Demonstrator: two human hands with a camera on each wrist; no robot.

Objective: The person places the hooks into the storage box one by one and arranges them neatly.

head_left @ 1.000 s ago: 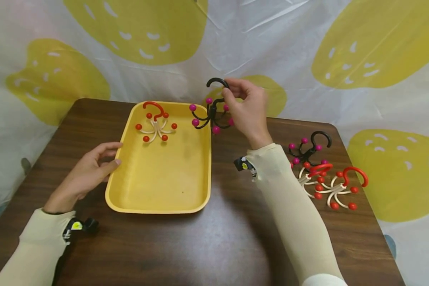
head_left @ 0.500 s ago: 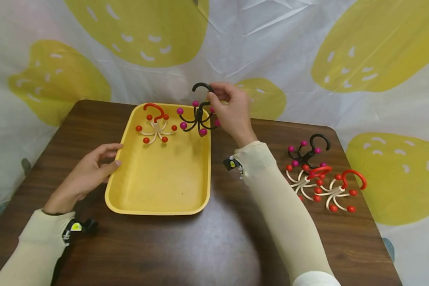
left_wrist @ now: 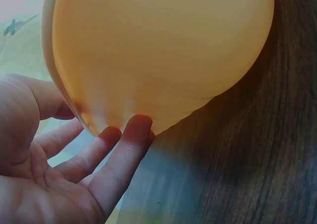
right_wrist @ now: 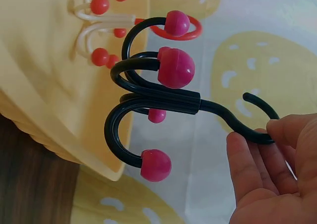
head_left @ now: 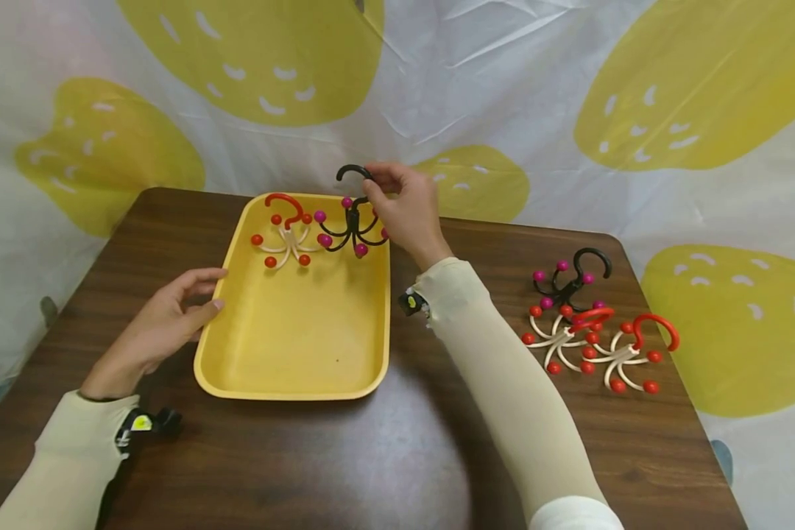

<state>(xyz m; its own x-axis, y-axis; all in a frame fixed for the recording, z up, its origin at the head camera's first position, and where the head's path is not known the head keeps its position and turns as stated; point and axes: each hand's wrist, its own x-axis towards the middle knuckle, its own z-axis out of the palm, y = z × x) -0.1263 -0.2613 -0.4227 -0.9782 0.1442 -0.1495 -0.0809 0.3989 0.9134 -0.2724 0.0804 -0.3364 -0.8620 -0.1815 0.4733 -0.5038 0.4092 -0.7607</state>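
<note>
My right hand (head_left: 407, 210) pinches the curved top hook of a black multi-arm hanger with magenta ball tips (head_left: 353, 221). It hangs upright over the tray's far right corner; whether it touches the tray floor I cannot tell. In the right wrist view the hook end of the black hanger (right_wrist: 163, 100) sits between thumb and fingers. A yellow tray (head_left: 291, 390) has my left hand (head_left: 162, 313) at its left side, thumb at the rim and fingertips against the outer wall. Inside the tray, a white hanger with red balls and a red hook (head_left: 288, 239) stands beside the black one.
To the right on the brown table (head_left: 291, 471) lie another black hanger (head_left: 570, 287) and two white hangers with red hooks, one on the left (head_left: 559, 340) and one on the right (head_left: 623, 355), close together. A patterned curtain (head_left: 490, 88) hangs behind the table.
My right hand has carried the black hanger left and slightly down, from the tray's right rim to over its far right corner. The left hand has stayed at the tray's side.
</note>
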